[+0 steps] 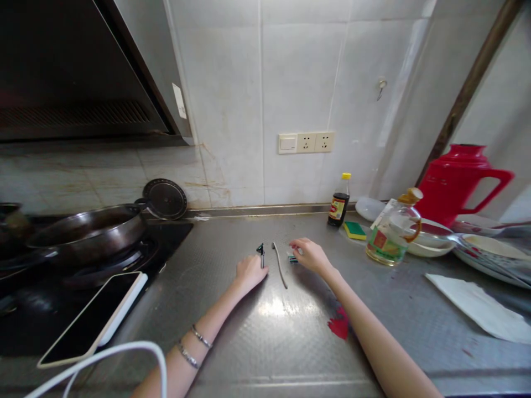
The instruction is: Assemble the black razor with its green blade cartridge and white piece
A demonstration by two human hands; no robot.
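My left hand (250,272) rests low over the steel counter, its fingers closed around the lower end of a small dark razor-shaped tool (261,253) whose head points up and away. Between my hands lies a slim, curved grey handle (280,269) with a dark tip at its far end, touched by neither hand. My right hand (310,256) has its fingers curled down close to the counter. Beside its fingertips is a small piece with dark green stripes (293,259), partly covered. What the right fingers pinch, if anything, is too small to make out.
A soy sauce bottle (339,202), sponge (354,230), oil jug (388,235) and red thermos (454,182) stand right, near dishes (493,257) and white paper (477,307). Left are a pan (89,235), a phone (97,320) and a white cable (124,347). A red scrap (339,324) lies near my right forearm.
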